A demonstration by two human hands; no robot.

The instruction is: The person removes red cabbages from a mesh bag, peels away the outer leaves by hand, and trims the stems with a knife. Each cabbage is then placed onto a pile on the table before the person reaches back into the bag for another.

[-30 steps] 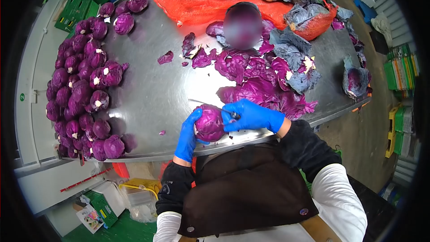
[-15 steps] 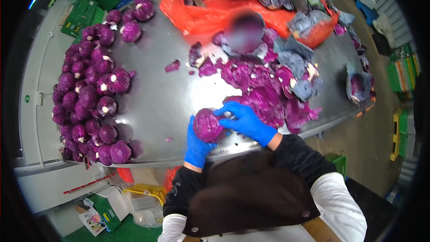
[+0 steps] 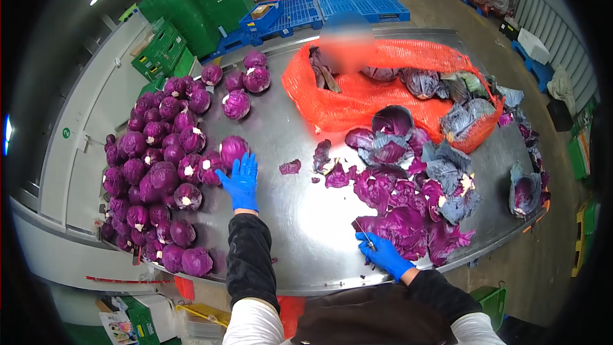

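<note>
My left hand (image 3: 241,184), in a blue glove, has its fingers spread and stretched out at the right edge of the pile of red cabbages (image 3: 165,153). Just beyond its fingertips sits a trimmed red cabbage (image 3: 234,149); whether they touch is hard to tell. My right hand (image 3: 385,255), also gloved, is closed on a small knife (image 3: 368,239) whose thin blade points away to the upper left. Beside that hand lies a heap of loose purple cabbage leaves (image 3: 401,230) on the metal table (image 3: 294,217).
An orange mesh sack (image 3: 319,108) with untrimmed cabbages lies across the table's far side. Greyish outer leaves (image 3: 450,172) lie in front of it. Blue pallets (image 3: 364,5) and stacked green crates (image 3: 163,45) stand beyond the table.
The cabbage I held in my left hand is now at the pile's edge, let go. My left hand has moved left and forward and opened. The view has tilted up.
</note>
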